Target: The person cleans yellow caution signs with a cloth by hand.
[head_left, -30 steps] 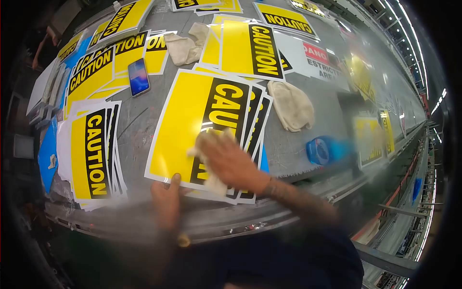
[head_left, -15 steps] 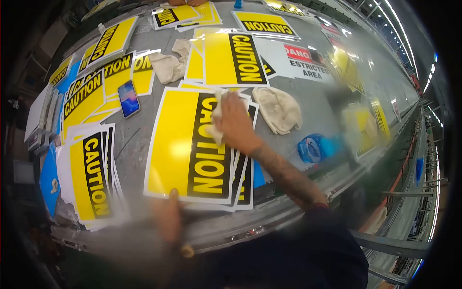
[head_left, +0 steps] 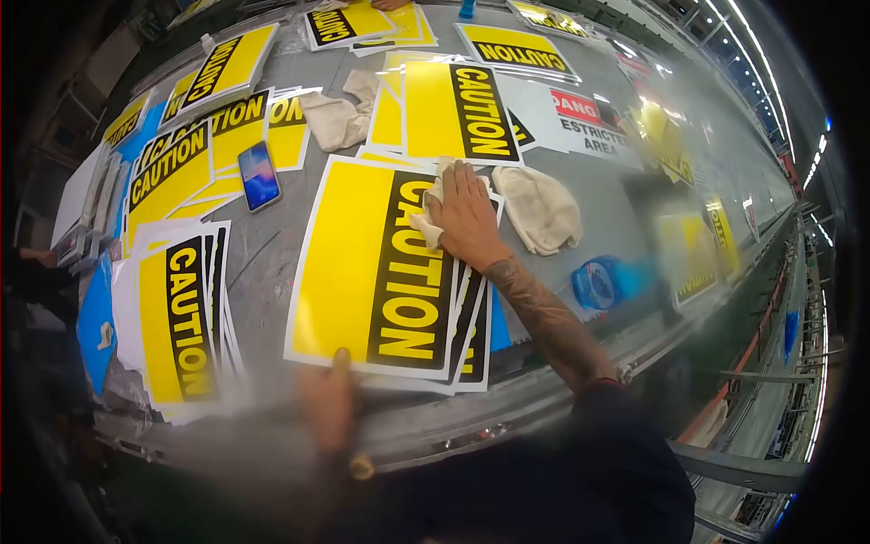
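A yellow and black caution sign [head_left: 349, 263] lies on top of a small stack of similar signs at the table's near edge. My right hand [head_left: 467, 218] rests on its upper right part, fingers stretched over a cream cloth [head_left: 426, 227] pressed against the black band. At the bottom edge of the sign is my left hand [head_left: 328, 403], thumb on the sheet; its other fingers are blurred or hidden. Another cream cloth [head_left: 539, 210] lies right of the stack, and a bottle of blue liquid [head_left: 598, 283] lies nearer my right forearm.
More caution signs [head_left: 188, 313] sit in piles to the left and at the far side [head_left: 449, 113]. A phone [head_left: 259, 177] and a crumpled cloth [head_left: 335, 121] lie between them. A restricted area sign [head_left: 589, 122] is farther right. Another person's hand [head_left: 41, 257] shows at the left edge.
The whole view has shifted, so the table's contents appear farther right. My right hand and its cloth sit slightly lower on the sign. Another person's hand has appeared at the left.
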`<state>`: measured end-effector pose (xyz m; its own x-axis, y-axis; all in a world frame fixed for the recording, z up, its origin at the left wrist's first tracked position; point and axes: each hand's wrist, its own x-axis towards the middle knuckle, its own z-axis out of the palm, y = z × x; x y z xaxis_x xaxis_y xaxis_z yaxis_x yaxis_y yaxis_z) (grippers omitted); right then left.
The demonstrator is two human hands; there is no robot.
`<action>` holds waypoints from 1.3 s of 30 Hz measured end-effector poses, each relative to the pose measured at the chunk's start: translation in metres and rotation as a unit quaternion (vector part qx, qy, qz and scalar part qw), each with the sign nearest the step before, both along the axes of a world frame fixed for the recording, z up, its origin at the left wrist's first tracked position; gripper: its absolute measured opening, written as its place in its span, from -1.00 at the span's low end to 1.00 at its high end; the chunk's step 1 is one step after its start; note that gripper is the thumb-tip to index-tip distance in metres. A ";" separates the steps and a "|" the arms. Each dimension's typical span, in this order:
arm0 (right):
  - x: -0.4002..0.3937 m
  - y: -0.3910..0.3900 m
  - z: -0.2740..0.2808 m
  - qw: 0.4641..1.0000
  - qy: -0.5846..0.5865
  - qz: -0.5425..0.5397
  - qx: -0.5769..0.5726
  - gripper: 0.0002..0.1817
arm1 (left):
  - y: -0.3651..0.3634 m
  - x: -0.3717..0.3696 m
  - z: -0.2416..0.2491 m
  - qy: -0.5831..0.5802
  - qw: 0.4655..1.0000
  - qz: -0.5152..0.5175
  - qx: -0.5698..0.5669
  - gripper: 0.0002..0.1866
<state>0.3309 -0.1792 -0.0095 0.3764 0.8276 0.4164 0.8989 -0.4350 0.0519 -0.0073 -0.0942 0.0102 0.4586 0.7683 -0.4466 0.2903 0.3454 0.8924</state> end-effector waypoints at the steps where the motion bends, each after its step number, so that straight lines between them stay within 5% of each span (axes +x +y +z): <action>1: -0.001 0.003 0.010 0.999 -0.004 -0.031 -0.032 -0.46 | -0.002 0.001 0.003 0.003 1.000 0.004 0.000 -0.67; 3: -0.035 0.006 -0.025 0.994 0.031 -0.028 0.098 -0.32 | -0.003 0.005 0.006 -0.025 0.999 0.017 -0.017 -0.66; 7: 0.001 -0.003 -0.004 0.995 0.080 -0.064 0.008 -0.20 | 0.002 0.002 -0.002 -0.017 1.000 -0.009 -0.004 -0.64; 9: -0.017 -0.003 -0.014 0.997 -0.011 -0.073 -0.024 -0.28 | 0.003 0.001 0.001 0.001 1.000 -0.021 -0.002 -0.64; 11: -0.020 -0.008 -0.015 0.994 0.064 -0.061 0.067 -0.28 | 0.002 0.000 -0.004 0.003 1.000 -0.019 0.007 -0.64; 15: -0.009 -0.004 -0.012 0.998 -0.031 -0.058 -0.015 -0.30 | 0.001 -0.005 -0.015 -0.010 0.999 -0.021 0.030 -0.67; 19: -0.085 -0.029 0.006 0.988 0.142 0.044 -0.031 -0.13 | 0.003 0.000 -0.016 -0.053 0.998 0.001 0.013 -0.69; 22: -0.055 -0.026 -0.005 0.979 0.181 0.096 0.004 -0.15 | 0.007 -0.002 -0.019 -0.036 0.999 -0.022 0.011 -0.68; 23: -0.025 -0.018 0.008 0.981 0.180 0.065 0.014 -0.17 | 0.004 0.002 -0.008 -0.060 0.998 -0.012 -0.014 -0.68; 24: 0.008 -0.012 0.012 0.992 -0.012 0.112 -0.047 -0.21 | 0.002 0.005 0.004 -0.084 0.996 0.000 -0.039 -0.68; 26: 0.003 0.012 0.012 0.976 0.179 0.125 0.005 -0.16 | -0.001 0.004 0.011 -0.054 0.996 0.023 -0.073 -0.64; 27: -0.040 0.017 0.041 0.917 0.373 0.140 -0.026 -0.15 | 0.003 0.005 0.010 -0.080 0.993 0.017 -0.090 -0.61; 29: -0.126 0.002 0.024 0.921 0.217 0.315 -0.071 -0.06 | 0.015 0.000 -0.005 -0.070 0.990 0.025 -0.117 -0.58; 30: -0.155 -0.008 0.031 0.892 0.257 0.364 -0.074 -0.07 | 0.016 -0.007 -0.010 -0.060 0.989 0.025 -0.135 -0.56; 33: -0.104 -0.004 0.020 0.857 0.242 0.448 -0.083 -0.36 | 0.017 -0.004 0.003 -0.169 0.969 -0.006 -0.182 -0.53; 34: -0.083 0.003 0.027 0.899 0.247 0.356 -0.065 -0.46 | 0.020 -0.006 -0.001 -0.164 0.969 -0.011 -0.184 -0.55; 37: -0.063 0.021 0.058 0.927 0.177 0.226 -0.242 -0.42 | 0.022 -0.004 0.001 -0.169 0.966 -0.010 -0.198 -0.56; 39: -0.108 -0.004 0.014 0.879 0.222 0.421 -0.029 -0.33 | 0.024 -0.005 -0.004 -0.179 0.964 -0.010 -0.199 -0.56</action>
